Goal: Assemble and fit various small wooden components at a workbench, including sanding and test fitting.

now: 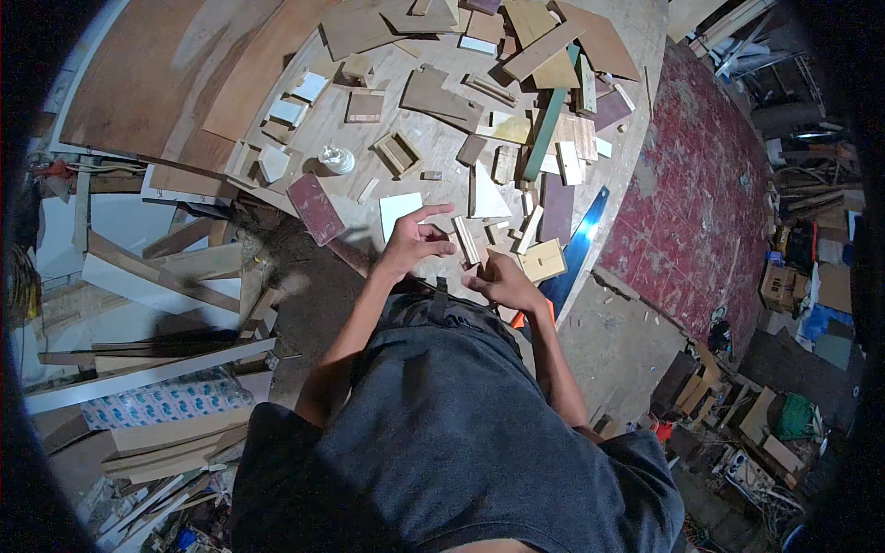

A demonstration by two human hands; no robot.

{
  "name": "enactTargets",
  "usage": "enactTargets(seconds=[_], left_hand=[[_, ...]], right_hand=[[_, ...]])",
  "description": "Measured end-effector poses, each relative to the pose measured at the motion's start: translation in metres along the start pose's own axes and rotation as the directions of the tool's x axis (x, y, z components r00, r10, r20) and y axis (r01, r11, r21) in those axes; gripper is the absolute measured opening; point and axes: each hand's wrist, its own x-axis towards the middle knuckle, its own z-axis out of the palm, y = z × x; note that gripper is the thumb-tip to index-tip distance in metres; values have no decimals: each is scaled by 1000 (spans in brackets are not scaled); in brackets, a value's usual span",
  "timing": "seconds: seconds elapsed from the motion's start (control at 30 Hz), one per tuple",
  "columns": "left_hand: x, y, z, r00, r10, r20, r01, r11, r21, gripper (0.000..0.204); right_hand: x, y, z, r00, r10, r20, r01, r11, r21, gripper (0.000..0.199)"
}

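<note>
My left hand point(417, 243) hovers at the near edge of the workbench, its index finger stretched out and apart from the thumb, with nothing held. To its right is a short, pale grooved wooden strip point(466, 241), tilted up. The closed fingers of my right hand point(505, 280) are at the strip's lower end and seem to pinch it; the fingertips are partly hidden. A white square piece point(400, 214) lies just beyond my left hand. Beside my right hand are a yellowish wooden block point(542, 262) and a handsaw point(584, 241) with a shiny blade and orange handle.
Wood offcuts cover the workbench point(359, 134), among them a small open wooden frame point(398, 153), a green strip point(545, 136) and a dark red block point(315, 209). A clear bottle point(336, 159) stands at the left. Boards point(157, 276) are piled on the left; clutter lies at the right.
</note>
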Motion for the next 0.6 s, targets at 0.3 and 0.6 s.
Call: enactTargets(seconds=[0.3, 0.6], left_hand=[[-16, 2, -7, 963, 259, 74, -269, 906, 327, 60], [-23, 1, -4, 923, 366, 120, -385, 881, 275, 54]], right_hand=[[-2, -33, -18, 994, -97, -54, 64, 901, -430, 40], [-4, -58, -41, 989, -104, -109, 70, 958, -279, 42]])
